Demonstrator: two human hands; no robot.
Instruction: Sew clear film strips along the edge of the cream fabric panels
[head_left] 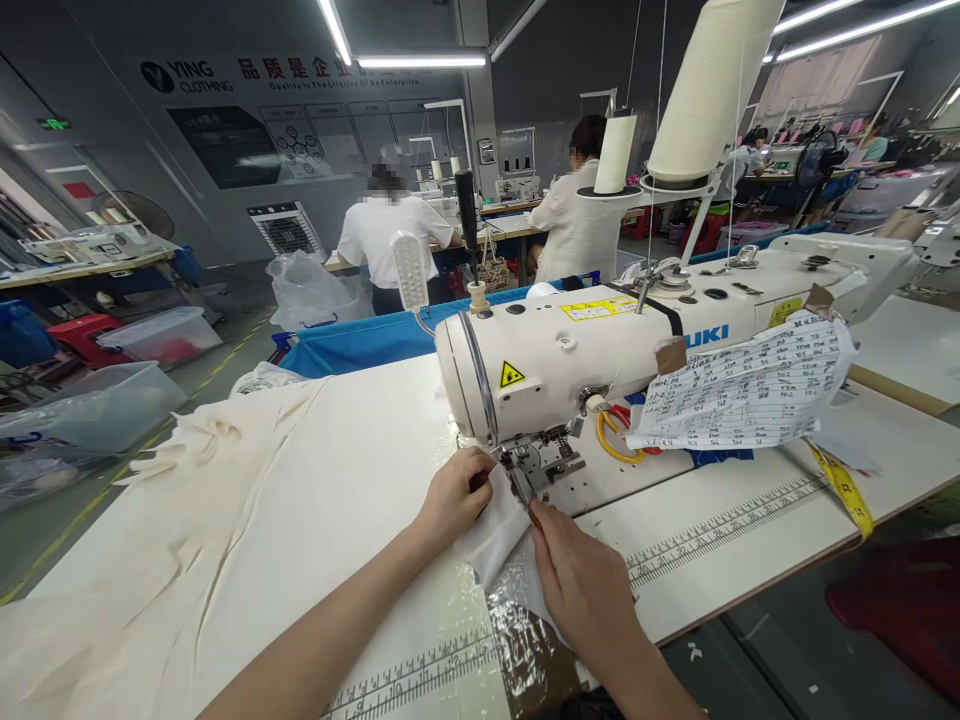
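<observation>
Lower centre: white cloth [495,535] at sewing machine [540,345] — stitching seemingly unfinished, done part unclear; left hand [455,497] pinching cloth, right hand [583,575] — cannot tell.

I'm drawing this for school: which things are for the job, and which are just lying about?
Likely for the job:
- thin white cloth, at the fingers
- white, rounded sewing machine
- large cream cone of thread

Seemingly just lying about:
- yellow numbered tape measure
- clear plastic box, at left

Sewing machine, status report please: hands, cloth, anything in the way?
Left hand and right hand at sewing machine, grip unclear. White cloth between them, partly covered. Paper sheet to the right, clear of both hands.
</observation>
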